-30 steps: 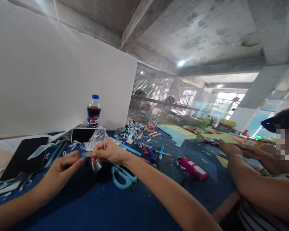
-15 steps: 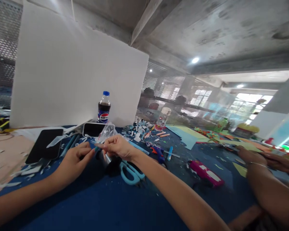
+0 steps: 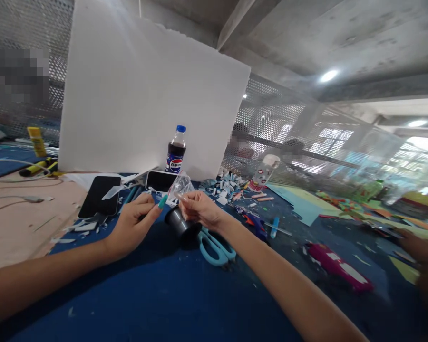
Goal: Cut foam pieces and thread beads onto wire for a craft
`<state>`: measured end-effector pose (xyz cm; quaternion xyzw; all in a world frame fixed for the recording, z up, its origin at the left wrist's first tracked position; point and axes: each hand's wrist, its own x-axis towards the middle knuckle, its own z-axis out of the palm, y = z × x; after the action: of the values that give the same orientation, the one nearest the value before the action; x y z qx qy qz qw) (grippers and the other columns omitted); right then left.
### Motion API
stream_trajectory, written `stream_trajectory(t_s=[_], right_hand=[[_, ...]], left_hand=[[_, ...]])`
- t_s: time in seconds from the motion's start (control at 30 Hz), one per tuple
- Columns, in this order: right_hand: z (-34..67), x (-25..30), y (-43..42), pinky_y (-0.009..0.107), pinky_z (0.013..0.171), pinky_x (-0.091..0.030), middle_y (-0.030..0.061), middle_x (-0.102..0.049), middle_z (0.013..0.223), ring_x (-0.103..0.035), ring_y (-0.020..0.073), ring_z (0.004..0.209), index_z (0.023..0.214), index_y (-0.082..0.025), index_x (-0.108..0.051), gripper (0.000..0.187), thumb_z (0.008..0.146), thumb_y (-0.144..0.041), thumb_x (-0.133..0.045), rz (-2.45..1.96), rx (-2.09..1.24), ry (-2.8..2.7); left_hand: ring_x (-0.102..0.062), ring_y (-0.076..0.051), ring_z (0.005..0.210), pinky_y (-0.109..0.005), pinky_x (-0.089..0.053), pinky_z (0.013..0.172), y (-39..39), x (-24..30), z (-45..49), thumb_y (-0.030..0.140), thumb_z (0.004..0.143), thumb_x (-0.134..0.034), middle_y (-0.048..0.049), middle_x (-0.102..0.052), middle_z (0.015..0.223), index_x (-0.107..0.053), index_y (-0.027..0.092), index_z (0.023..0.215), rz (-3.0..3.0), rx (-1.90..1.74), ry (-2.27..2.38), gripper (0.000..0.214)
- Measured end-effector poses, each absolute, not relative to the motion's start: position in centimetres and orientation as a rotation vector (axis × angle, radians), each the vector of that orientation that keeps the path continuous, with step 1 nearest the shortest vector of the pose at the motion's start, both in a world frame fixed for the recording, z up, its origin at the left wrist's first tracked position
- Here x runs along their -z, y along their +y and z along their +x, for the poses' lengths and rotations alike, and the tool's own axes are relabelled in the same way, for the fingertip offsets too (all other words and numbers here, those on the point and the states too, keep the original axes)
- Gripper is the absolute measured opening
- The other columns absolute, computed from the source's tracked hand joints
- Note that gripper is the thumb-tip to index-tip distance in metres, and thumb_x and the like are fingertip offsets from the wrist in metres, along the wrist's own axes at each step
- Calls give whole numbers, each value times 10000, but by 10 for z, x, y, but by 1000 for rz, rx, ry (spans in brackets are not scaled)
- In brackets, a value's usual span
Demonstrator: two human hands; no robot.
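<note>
My left hand (image 3: 133, 223) is curled low over the blue table top (image 3: 157, 294). Its thumb and forefinger are pinched, and the teal thumbnail points right. What it pinches is too small to make out. My right hand (image 3: 198, 209) is closed a few centimetres to the right, fingertips pinched near a crumpled clear plastic bag (image 3: 180, 183). A dark tube (image 3: 176, 222) is tilted under that hand with its open end facing left, and the lower fingers seem to grip it. Teal scissors (image 3: 214, 247) lie just behind my right wrist.
A cola bottle (image 3: 175, 151) stands before a white foam board (image 3: 146, 95). Two dark phones (image 3: 102, 195) (image 3: 160, 180) lie flat at the back left. Paper scraps (image 3: 224, 185), a blue glue gun (image 3: 253, 221) and a pink object (image 3: 338, 268) lie to the right. Another person's hand (image 3: 423, 247) is at the right edge.
The view has swung left, so everything sits further right in frame. My hands have drawn slightly apart, and the dark tube now shows more plainly under my right hand.
</note>
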<state>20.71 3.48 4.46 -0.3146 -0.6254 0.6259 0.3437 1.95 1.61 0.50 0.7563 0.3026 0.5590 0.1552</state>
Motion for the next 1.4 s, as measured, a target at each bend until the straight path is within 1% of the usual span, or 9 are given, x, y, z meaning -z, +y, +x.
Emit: stream_trajectory(t_s=[0.3,0.63,0.83,0.93,1.0,1.07,1.17,1.23,1.4], right_hand=[[207,-47,33,200,371,-102,-101,-278,379,-161,23,354,520,-157,-514,414,639,-513,-689,-788,-1661,-1621],[208,-45,33,198,371,-120,-100,-263,399,-153,33,369,523,-170,-508,391,669,-492,-673,-748,-1620,-1647],[207,-41,36,188,357,-135,-100,-254,392,-173,37,363,545,-158,-502,383,739,-462,-632,-715,-1607,-1651],[205,-46,35,185,359,-177,-94,-258,353,-199,41,348,546,-149,-510,433,814,-489,-533,-734,-1599,-1671],[203,-52,33,185,370,-221,-89,-258,316,-206,45,332,579,-135,-548,509,873,-524,-403,-754,-1622,-1716],[203,-57,30,186,359,-223,-83,-289,306,-203,42,305,667,-114,-595,596,901,-555,-269,-782,-1664,-1788],[202,-62,27,193,323,-189,-58,-389,345,-269,44,280,796,-91,-619,699,893,-598,-148,-825,-1691,-1872],[202,-63,26,196,319,-200,-39,-427,357,-325,50,286,810,-82,-620,753,883,-614,-91,-825,-1691,-1892],[201,-64,27,205,333,-221,-16,-462,373,-358,56,294,799,-75,-620,821,865,-628,-17,-773,-1710,-1922]], left_hand=[[-374,-104,558,-250,-323,521,15,-6,18,213,852,-459,18,-353,563,-343,163,474,2180,-1588,844,398],[-341,-103,560,-260,-294,524,18,-4,18,203,858,-464,25,-321,569,-326,162,489,2145,-1577,850,396],[-336,-105,568,-265,-286,531,21,1,18,198,868,-460,23,-327,593,-352,161,501,2095,-1602,821,385],[-344,-112,587,-269,-290,546,22,3,17,207,877,-451,19,-339,604,-367,162,505,2087,-1600,795,384],[-351,-116,594,-272,-296,553,22,3,17,222,881,-449,16,-348,607,-386,163,510,2096,-1591,789,381],[-363,-120,601,-273,-306,557,22,3,16,240,884,-447,12,-359,613,-430,163,516,2122,-1582,787,377],[-391,-129,620,-278,-330,575,20,3,16,266,890,-439,4,-381,615,-514,165,541,2191,-1571,762,372],[-402,-131,627,-281,-340,589,19,2,16,275,894,-435,1,-394,618,-549,166,563,2230,-1572,740,366],[-400,-128,627,-282,-343,598,18,1,15,269,899,-431,1,-396,625,-555,162,571,2283,-1585,707,366]])
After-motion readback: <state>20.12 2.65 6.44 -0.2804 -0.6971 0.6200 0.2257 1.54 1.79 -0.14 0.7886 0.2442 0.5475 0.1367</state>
